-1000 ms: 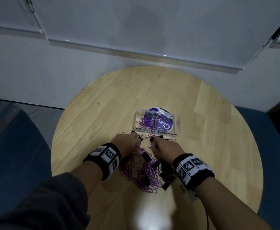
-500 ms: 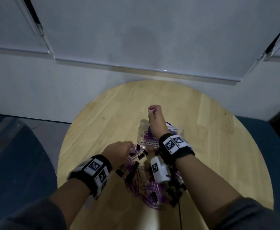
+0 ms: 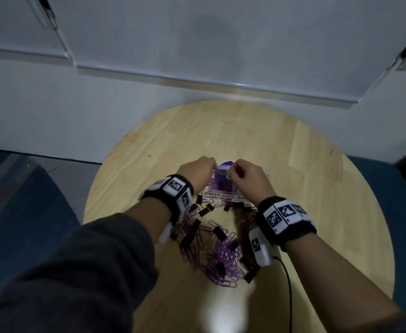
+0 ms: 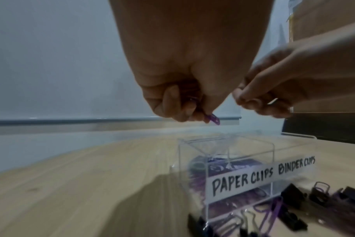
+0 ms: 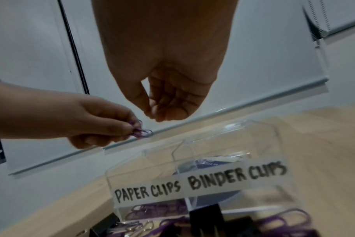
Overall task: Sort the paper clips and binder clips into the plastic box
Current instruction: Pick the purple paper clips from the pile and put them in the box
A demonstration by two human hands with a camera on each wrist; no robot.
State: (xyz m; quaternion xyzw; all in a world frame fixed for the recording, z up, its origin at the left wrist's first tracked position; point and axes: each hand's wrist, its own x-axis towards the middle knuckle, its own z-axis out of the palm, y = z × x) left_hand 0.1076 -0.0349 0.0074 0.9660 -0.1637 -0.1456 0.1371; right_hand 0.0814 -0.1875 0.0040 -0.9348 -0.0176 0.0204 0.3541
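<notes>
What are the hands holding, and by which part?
Left hand pinches purple paper clips by one end, the other ends protruding; right hand: cannot tell.

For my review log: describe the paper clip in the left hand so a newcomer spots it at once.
On the round wooden table stands a clear box labelled PAPER CLIPS and BINDER CLIPS. Above its PAPER CLIPS end, the left hand pinches a purple paper clip. Unlike the heap on the table, it is in the air.

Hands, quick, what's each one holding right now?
Left hand: pinching purple paper clips over the plastic box.
Right hand: curled; contents cannot be told.
</notes>
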